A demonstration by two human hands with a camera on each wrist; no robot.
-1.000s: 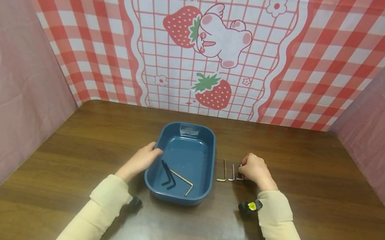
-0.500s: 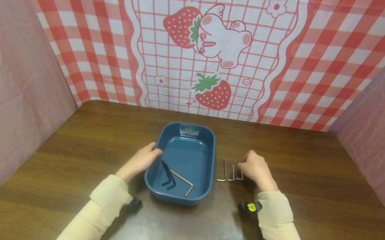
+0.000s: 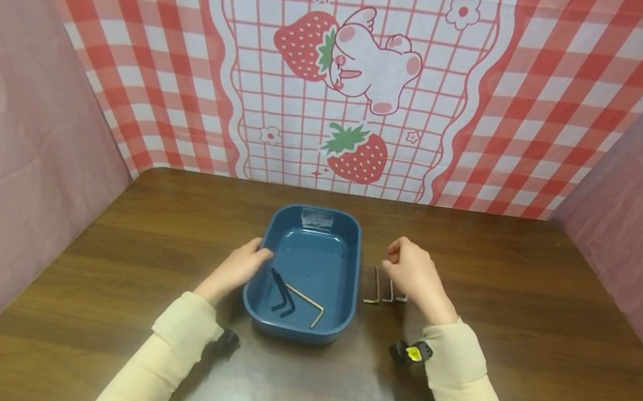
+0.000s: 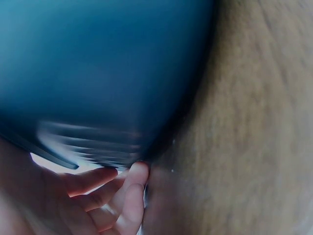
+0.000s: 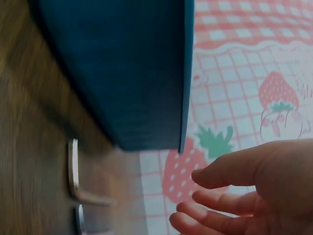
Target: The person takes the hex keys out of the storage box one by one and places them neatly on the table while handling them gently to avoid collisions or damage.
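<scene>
My left hand (image 3: 234, 269) grips the left rim of a blue tray (image 3: 314, 254), thumb over the edge and fingers against the outer wall. In the tray lie two black hex keys (image 3: 288, 296) and one brass-coloured hex key (image 3: 305, 297). Right of it on the table, a brass-coloured hex key (image 3: 378, 288), a silver hex key (image 3: 391, 293) and a third hex key (image 3: 402, 299) stand in a row, the last mostly hidden. Above them my right hand (image 3: 417, 272) hovers with nothing held; in the right wrist view its fingers (image 5: 215, 221) are relaxed and apart.
The brown wooden table (image 3: 499, 285) spreads to both sides of the tray. A red-and-white strawberry cloth (image 3: 286, 101) hangs along its back edge. Pink cloths (image 3: 10, 153) hang at left and right.
The right hand has lifted off the rightmost hex key and moved left, over the row. The left hand and the tray keep their places.
</scene>
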